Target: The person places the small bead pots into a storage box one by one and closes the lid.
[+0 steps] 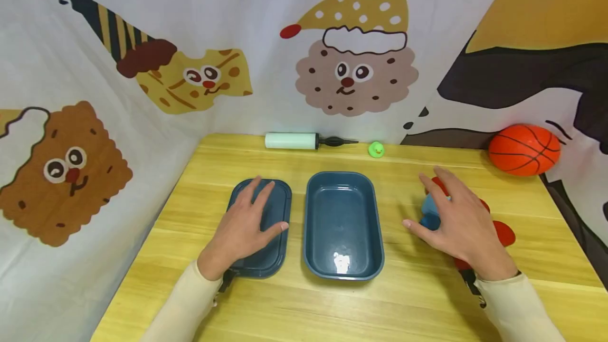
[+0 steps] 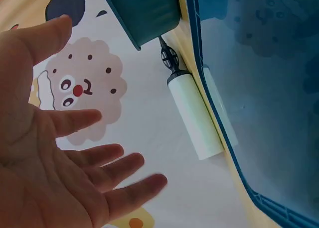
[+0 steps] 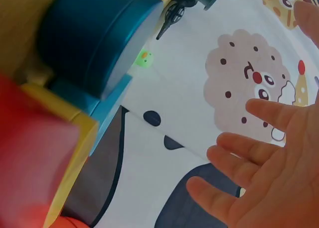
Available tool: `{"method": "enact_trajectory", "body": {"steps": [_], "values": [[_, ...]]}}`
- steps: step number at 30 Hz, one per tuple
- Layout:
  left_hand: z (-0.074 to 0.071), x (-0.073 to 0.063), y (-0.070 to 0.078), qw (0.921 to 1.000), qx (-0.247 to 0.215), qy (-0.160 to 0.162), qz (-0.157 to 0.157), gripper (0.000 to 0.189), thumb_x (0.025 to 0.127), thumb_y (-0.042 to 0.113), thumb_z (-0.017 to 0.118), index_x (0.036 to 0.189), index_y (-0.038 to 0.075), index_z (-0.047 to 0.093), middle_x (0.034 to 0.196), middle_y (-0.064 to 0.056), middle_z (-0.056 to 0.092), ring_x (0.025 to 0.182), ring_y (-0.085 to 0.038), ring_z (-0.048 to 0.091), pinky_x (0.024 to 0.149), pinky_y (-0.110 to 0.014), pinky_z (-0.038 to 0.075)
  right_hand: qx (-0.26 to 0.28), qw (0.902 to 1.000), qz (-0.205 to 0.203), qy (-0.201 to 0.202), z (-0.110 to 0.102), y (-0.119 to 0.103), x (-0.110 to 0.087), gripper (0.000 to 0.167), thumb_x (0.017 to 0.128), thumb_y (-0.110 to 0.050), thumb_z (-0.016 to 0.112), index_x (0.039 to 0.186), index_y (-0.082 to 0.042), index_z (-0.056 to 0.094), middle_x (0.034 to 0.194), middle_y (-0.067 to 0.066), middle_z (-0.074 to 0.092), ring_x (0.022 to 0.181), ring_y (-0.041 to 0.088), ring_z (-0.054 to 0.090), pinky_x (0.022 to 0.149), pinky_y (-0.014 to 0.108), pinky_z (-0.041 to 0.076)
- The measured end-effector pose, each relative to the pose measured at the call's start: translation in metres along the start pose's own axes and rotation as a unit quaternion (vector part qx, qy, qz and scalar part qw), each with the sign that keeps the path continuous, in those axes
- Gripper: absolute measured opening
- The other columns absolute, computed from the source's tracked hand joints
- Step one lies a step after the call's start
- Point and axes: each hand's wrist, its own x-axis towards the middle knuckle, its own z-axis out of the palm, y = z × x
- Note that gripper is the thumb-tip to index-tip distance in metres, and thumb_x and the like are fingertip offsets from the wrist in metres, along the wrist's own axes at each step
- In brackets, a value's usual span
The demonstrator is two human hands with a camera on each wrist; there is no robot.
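Above a dark blue lid [image 1: 275, 247] hovers my left hand [image 1: 242, 231], its fingers spread and nothing in it. The left wrist view shows the hand [image 2: 65, 143] apart from the lid [image 2: 279, 118]. A deep blue rectangular container [image 1: 339, 220] stands between the hands, its inside facing up. My right hand [image 1: 467, 226] is spread over a group of red and blue things, which it partly hides. In the right wrist view these include a blue cylinder [image 3: 89, 39] and a blurred red piece with a yellow edge [image 3: 40, 153]; the hand [image 3: 269, 178] does not touch them.
A pale green hand pump [image 1: 291, 141] lies at the table's back edge, beside a small green rubber duck [image 1: 376, 149]. An orange basketball [image 1: 524, 150] sits at the back right corner. Cartoon-printed cloth [image 1: 266, 115] hangs behind and left of the wooden table [image 1: 304, 310].
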Motion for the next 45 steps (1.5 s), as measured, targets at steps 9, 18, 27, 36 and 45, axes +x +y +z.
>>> {"method": "enact_trajectory", "body": {"steps": [9,18,27,36,45], "values": [[0.009,0.000,0.009,0.9967,-0.078,0.010,0.019,0.074,0.098,0.048,0.074,0.159,0.017,0.047,0.166,-0.019,0.039,0.145,-0.043,0.050,0.102,-0.060,0.055,0.056,0.9973,0.044,-0.013,-0.012,0.015,-0.023,0.093,0.083,-0.051,0.086,0.159,-0.013,0.047,0.159,0.023,0.047,0.135,0.049,0.050,0.096,0.074,0.047],[0.021,0.003,0.020,0.9844,-0.173,-0.024,0.021,0.061,0.099,0.034,0.076,0.152,0.015,0.055,0.160,-0.018,0.047,0.134,-0.038,0.060,0.101,-0.055,0.055,0.107,0.9892,0.100,-0.003,-0.025,0.039,-0.041,0.075,0.091,-0.033,0.083,0.154,-0.007,0.051,0.148,0.027,0.053,0.120,0.047,0.056,0.089,0.070,0.048],[0.028,0.007,0.027,0.9529,-0.294,-0.073,-0.008,0.059,0.098,0.029,0.079,0.149,0.011,0.057,0.146,-0.015,0.058,0.127,-0.034,0.062,0.100,-0.047,0.059,0.120,0.9756,0.183,-0.005,-0.027,0.071,-0.060,0.075,0.095,-0.036,0.079,0.157,-0.006,0.049,0.148,0.035,0.052,0.129,0.058,0.047,0.101,0.082,0.034],[0.033,0.011,0.032,0.9147,-0.377,-0.126,-0.075,0.069,0.096,0.034,0.080,0.157,0.024,0.049,0.159,-0.010,0.047,0.139,-0.031,0.056,0.104,-0.051,0.056,0.127,0.9607,0.247,-0.010,-0.013,0.098,-0.079,0.068,0.098,-0.027,0.078,0.154,0.001,0.050,0.149,0.038,0.050,0.131,0.062,0.046,0.115,0.072,0.038],[0.046,0.013,0.031,0.8701,-0.459,-0.162,-0.076,0.072,0.100,0.018,0.075,0.163,0.017,0.039,0.166,-0.014,0.042,0.146,-0.041,0.051,0.108,-0.051,0.054,0.204,0.9320,0.287,-0.085,-0.003,0.119,-0.105,0.071,0.098,-0.031,0.078,0.153,0.003,0.049,0.147,0.036,0.051,0.099,-0.020,0.037,0.068,-0.003,0.042]]}}
